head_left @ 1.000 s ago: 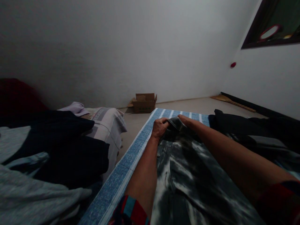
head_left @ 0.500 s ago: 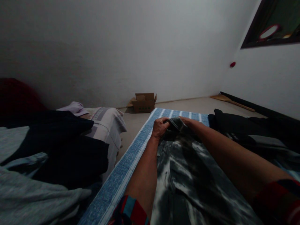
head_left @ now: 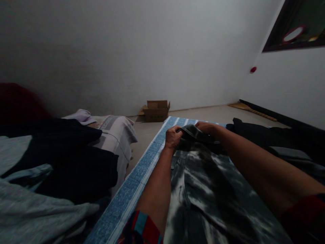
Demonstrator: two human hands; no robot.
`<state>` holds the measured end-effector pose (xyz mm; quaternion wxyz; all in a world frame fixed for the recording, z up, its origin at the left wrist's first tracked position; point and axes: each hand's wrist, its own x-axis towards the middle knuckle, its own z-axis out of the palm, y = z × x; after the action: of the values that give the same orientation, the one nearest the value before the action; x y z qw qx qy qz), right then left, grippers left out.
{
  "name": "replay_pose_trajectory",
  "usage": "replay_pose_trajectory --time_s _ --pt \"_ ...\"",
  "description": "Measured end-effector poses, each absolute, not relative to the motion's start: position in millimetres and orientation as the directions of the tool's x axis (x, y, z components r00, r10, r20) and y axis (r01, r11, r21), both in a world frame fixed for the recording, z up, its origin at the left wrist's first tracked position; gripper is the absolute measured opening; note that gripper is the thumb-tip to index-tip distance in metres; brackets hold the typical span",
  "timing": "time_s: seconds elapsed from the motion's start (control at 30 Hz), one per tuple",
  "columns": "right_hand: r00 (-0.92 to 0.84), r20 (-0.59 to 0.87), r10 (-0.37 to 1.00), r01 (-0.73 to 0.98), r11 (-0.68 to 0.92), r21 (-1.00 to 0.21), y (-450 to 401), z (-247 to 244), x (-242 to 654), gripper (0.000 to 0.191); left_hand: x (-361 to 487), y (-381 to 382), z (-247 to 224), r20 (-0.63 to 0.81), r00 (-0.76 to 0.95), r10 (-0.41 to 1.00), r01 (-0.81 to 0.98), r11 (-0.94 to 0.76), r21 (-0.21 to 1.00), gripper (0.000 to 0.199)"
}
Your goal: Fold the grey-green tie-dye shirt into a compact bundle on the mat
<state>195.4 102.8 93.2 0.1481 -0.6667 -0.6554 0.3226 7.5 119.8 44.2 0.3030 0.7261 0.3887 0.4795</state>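
Note:
A pair of dark grey and white mottled trousers (head_left: 200, 189) lies lengthwise in front of me, its waistband at the far end. My left hand (head_left: 173, 137) is closed on the left part of the waistband, thumb and fingers pinching the cloth. At the right part of the same waistband, my right hand (head_left: 206, 127) grips the edge, its fingertips partly hidden. Between the two hands the band is lifted a little and bends in a shallow arch. Beneath the trousers is a blue and white patterned cloth (head_left: 146, 167).
Dark folded clothes (head_left: 259, 135) lie at the right. On the left, a grey garment (head_left: 45, 213) and navy clothes (head_left: 83, 169) are heaped beside a bed edge with a pale cover (head_left: 118, 132). An open cardboard box (head_left: 156, 113) sits on the floor by the wall.
My right hand has shifted right and slightly up, spreading the waistband wider between the hands. The left hand has stayed nearly where it was.

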Motion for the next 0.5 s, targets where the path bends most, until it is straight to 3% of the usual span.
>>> replay_pose_trajectory --time_s 0.13,0.23,0.33,0.4,0.5 --pt "-0.055 -0.259 0.964 0.653 -0.162 -0.739 90 110 208 0.044 9 123 42 0.46 0.179 0.87 0.345 -0.493 0.799 0.014" --pt "-0.142 -0.267 0.953 0.602 -0.131 -0.787 82 116 216 0.042 11 124 41 0.464 0.133 0.876 0.422 -0.473 0.773 0.014" --pt "-0.186 -0.249 0.95 0.701 -0.049 -0.711 81 116 217 0.021 11 125 41 0.468 0.103 0.878 0.459 -0.459 0.761 0.012" --pt "-0.144 -0.149 0.978 0.78 0.02 -0.626 85 113 214 0.01 11 126 41 0.464 0.098 0.881 0.469 -0.452 0.759 0.011" --pt "-0.087 0.003 0.996 0.833 0.074 -0.548 91 105 211 0.007 10 129 40 0.455 0.093 0.885 0.47 -0.442 0.764 0.011"
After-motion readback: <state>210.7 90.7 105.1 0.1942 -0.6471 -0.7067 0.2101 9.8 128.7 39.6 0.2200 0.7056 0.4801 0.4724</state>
